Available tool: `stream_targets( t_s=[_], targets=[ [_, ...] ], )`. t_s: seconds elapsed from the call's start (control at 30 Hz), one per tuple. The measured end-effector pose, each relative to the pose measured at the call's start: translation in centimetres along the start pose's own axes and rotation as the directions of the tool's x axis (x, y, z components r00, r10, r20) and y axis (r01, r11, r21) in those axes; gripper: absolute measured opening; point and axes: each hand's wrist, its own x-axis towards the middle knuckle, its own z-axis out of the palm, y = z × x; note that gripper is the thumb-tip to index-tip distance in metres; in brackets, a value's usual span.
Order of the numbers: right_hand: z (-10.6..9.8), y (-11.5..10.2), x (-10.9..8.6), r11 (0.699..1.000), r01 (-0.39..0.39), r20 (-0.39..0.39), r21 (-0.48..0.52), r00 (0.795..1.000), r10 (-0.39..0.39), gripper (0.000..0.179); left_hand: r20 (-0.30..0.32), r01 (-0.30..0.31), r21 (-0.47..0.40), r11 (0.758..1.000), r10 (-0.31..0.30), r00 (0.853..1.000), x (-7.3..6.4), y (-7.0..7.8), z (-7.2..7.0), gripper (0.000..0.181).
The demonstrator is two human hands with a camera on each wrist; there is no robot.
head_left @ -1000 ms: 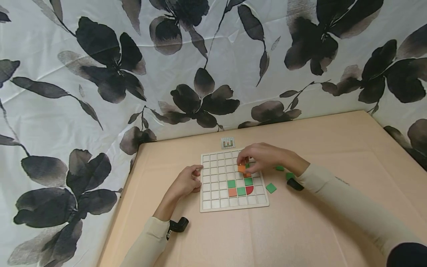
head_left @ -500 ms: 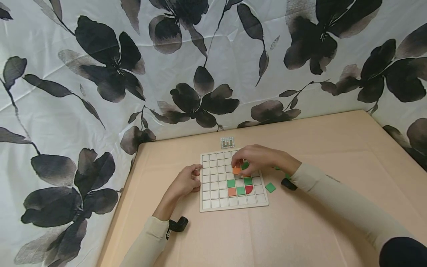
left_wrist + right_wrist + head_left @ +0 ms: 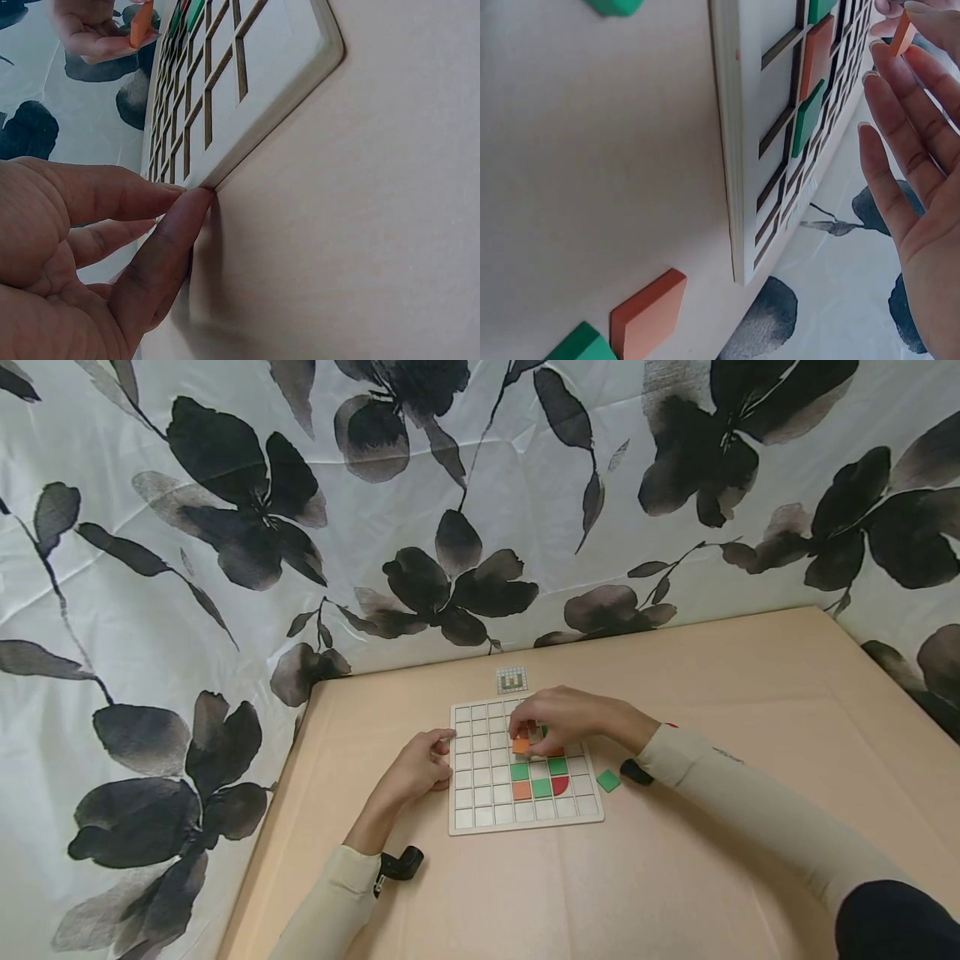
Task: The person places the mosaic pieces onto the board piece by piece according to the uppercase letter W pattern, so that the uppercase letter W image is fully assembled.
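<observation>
A white gridded board (image 3: 482,758) lies on the table. My left hand (image 3: 416,768) pinches its left edge between thumb and index finger, plainly seen in the left wrist view. Over the board, my right hand (image 3: 558,718) holds a small orange square tile (image 3: 521,746) by its edges, thumb against fingertips; the other fingers extend in the right wrist view. Below that hand, cells hold green tiles (image 3: 541,789), an orange tile (image 3: 522,791) and a red rounded piece (image 3: 559,786). The right hand partly hides further tiles in the upper rows.
A small pattern card (image 3: 512,680) lies behind the board. Right of the board is a loose green tile (image 3: 608,781); the right wrist view also shows a loose orange tile (image 3: 649,319) beside another green tile (image 3: 581,345). A flowered cloth (image 3: 450,593) hangs behind the table.
My right hand has moved left across the board, carrying the orange tile with it. My left hand stays at the board's left edge.
</observation>
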Motion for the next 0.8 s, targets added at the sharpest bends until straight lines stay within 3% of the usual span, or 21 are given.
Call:
stream_targets(
  t_s=[0.2, 0.5, 0.8],
  targets=[
    [0.5, 0.2, 0.6, 1.000, 0.005, -0.005, -0.018, 1.000, -0.005, 0.020, 0.001, 0.012, -0.009, 1.000, -0.012, 1.000, 0.1, -0.1, 0.0, 0.070],
    [1.2, 0.0, 1.3, 0.986, 0.032, 0.009, -0.163, 0.999, -0.031, 0.023, 0.003, 0.012, -0.027, 1.000, -0.012, 1.000, 0.0, -0.1, 0.1, 0.070],
    [1.4, -0.3, 1.6, 0.975, 0.060, 0.036, -0.212, 0.998, -0.054, 0.023, -0.002, 0.009, -0.018, 1.000, -0.009, 1.000, 0.0, -0.2, 0.1, 0.069]
  ],
)
